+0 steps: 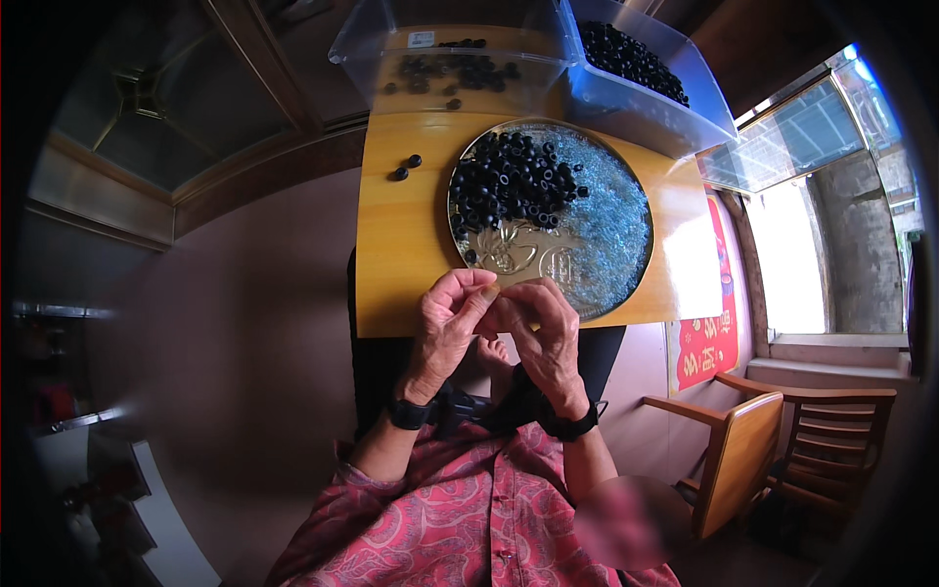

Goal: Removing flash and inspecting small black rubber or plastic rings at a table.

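Both hands met above the near edge of the round metal tray, which lay on the wooden tabletop. The left hand was nearly closed, its thumb and forefinger brought into a pinch; the right hand was curled in a similar way, with its fingertips just beside. Whether a small piece was between them, I could not tell (the fingers covered this place). The black hollow caps made a heap on the tray's far left part, and the fine bluish translucent pieces were spread on its right side.

In my judgement, such fine handling asked for a light pinch, one hand steady while the other adjusted. It also seemed wise to work farther over the tray, so that a dropped piece would land inside the rim.
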{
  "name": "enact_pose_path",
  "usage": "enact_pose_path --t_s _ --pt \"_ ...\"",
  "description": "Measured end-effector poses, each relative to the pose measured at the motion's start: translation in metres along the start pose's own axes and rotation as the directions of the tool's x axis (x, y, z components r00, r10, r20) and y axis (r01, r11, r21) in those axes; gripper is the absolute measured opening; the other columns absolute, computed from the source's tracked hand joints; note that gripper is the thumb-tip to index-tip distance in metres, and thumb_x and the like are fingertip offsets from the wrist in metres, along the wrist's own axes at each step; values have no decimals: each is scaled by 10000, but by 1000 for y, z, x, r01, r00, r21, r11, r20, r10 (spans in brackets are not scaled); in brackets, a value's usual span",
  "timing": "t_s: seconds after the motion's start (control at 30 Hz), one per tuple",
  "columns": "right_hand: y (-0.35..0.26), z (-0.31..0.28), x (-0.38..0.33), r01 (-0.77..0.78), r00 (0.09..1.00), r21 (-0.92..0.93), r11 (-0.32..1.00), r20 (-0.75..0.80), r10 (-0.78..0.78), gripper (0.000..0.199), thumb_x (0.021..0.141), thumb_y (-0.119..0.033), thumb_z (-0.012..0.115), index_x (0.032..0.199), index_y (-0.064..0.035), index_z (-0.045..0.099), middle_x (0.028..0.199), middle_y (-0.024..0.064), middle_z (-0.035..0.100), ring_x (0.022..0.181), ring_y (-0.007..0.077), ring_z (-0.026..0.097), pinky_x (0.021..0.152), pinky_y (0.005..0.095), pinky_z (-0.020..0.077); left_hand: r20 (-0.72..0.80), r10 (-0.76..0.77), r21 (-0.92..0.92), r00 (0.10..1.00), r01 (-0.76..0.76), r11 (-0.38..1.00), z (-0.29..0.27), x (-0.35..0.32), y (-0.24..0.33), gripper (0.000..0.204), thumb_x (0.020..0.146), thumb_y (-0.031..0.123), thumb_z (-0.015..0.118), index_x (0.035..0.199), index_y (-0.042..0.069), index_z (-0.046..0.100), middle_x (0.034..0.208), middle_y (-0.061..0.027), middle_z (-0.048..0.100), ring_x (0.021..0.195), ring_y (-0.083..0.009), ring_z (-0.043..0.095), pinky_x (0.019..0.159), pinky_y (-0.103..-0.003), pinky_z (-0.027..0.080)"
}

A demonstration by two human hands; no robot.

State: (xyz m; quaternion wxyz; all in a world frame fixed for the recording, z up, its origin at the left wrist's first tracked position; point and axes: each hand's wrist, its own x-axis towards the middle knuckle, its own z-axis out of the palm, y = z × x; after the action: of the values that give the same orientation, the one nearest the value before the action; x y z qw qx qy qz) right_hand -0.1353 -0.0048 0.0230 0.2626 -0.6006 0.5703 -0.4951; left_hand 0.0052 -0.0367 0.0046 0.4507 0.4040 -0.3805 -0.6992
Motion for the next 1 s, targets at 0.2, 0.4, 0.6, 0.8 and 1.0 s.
enact_pose_path --t_s 0.2,0.4,0.6,0.8,1.0 --pt "3 -1 -2 23 996 -27 999 -88 -25 91 843 -3 677 893 3 601 806 103 599 649 201 627 578 307 488 6 587 836 809 -327 441 -7 23 2 231 880 158 713 1048 19 638 806 -75 574 709 -186 586 608 -322 484" --pt "4 -7 -8 44 993 -59 997 -111 -50 106 829 28 667 892 7 585 792 92 582 610 172 614 562 288 480 78 549 940 832 -244 237 1 33 10 254 821 196 751 982 31 644 869 -142 554 774 -314 576 691 -419 484" --pt "1 -13 -11 30 991 -57 998 -131 -37 122 816 39 672 897 4 589 803 92 588 604 162 608 559 285 479 103 555 945 825 -255 204 0 36 4 252 818 216 754 926 27 626 891 -154 548 787 -327 581 684 -424 485" --pt "4 -14 -14 45 986 -54 998 -155 -53 118 818 43 669 896 3 589 799 89 589 607 155 606 558 280 476 77 509 975 857 -172 142 9 33 13 278 832 218 740 919 12 574 909 -154 520 818 -335 592 667 -424 505" --pt "3 -14 -16 11 987 -53 999 -160 -19 99 832 34 665 891 2 592 792 85 588 605 153 602 561 278 476 143 499 953 854 -256 165 5 37 9 251 817 222 756 872 34 599 909 -139 510 801 -319 579 652 -410 502"
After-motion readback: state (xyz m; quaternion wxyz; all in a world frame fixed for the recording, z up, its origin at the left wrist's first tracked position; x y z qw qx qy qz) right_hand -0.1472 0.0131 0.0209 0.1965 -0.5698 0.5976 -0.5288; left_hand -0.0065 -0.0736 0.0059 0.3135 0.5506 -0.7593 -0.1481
